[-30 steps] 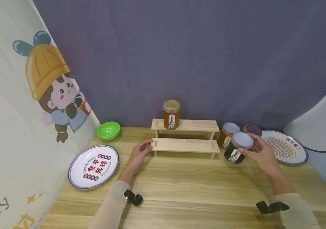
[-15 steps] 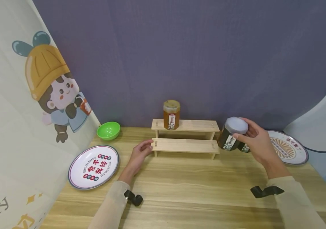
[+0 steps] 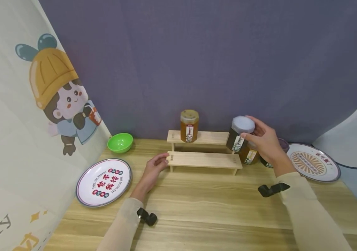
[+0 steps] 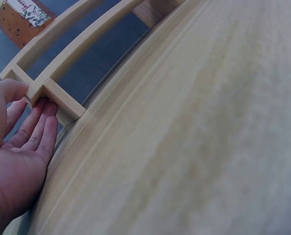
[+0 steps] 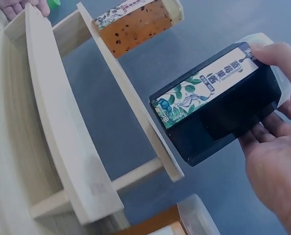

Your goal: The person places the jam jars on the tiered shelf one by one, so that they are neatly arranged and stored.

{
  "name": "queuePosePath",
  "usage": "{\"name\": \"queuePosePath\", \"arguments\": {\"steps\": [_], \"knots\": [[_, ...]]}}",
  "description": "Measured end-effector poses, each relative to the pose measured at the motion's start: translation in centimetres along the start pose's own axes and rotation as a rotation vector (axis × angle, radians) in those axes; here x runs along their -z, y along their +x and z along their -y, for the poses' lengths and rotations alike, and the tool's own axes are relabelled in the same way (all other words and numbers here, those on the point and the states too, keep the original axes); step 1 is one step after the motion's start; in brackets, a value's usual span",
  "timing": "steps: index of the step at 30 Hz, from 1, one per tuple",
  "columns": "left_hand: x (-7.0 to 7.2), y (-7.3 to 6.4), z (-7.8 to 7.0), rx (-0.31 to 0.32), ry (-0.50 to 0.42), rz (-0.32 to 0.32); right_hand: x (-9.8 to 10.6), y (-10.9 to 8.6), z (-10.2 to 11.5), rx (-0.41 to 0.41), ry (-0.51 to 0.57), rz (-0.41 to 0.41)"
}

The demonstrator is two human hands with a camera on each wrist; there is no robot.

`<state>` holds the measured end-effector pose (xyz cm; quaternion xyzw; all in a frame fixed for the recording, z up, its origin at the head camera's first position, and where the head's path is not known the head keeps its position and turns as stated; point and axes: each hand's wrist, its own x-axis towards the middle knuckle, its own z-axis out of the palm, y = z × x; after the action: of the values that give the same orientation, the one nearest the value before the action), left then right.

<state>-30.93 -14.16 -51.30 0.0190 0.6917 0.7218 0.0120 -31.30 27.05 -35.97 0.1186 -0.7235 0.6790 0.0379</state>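
Note:
My right hand (image 3: 267, 142) grips a dark jam jar (image 3: 236, 140) with a pale lid, thumb and fingers around its upper part. The jar is raised and tilted over the right end of the upper tier of a two-tier wooden shelf (image 3: 203, 159). In the right wrist view the jar's label (image 5: 204, 88) shows blueberries and leaves. My left hand (image 3: 152, 170) pinches the left end of the lower tier; the left wrist view shows the thumb (image 4: 13, 90) at its corner and fingers beneath. An amber jam jar (image 3: 189, 131) stands on the upper tier's left part.
Right of the shelf stand another amber jar (image 3: 250, 157) and a purple-lidded jar (image 3: 283, 145), partly hidden by my right hand. A patterned plate (image 3: 326, 169) lies at the right. A green bowl (image 3: 120, 143) and a white plate (image 3: 85, 179) are at the left.
My right hand has carried the dark jar up and leftward, from in front of the other jars to the upper tier's right end. The left hand stays at the shelf's left end.

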Motion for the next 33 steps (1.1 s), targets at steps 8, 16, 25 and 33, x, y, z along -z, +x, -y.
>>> {"name": "queuePosePath", "arguments": {"steps": [8,16,25,33], "knots": [[0.0,0.0,0.0,0.005,-0.004,-0.007,-1.8,3.0,-0.3,0.010,0.020,0.028],[-0.1,0.0,0.0,0.003,-0.009,-0.008,-3.1,5.3,-0.7,-0.047,-0.005,0.020],[-0.4,0.1,0.0,0.001,0.004,-0.010,-3.7,6.5,-1.4,-0.081,0.029,0.020],[-0.2,0.1,0.0,0.004,-0.006,-0.016,-4.2,7.2,-1.8,-0.079,0.006,0.063]]}}
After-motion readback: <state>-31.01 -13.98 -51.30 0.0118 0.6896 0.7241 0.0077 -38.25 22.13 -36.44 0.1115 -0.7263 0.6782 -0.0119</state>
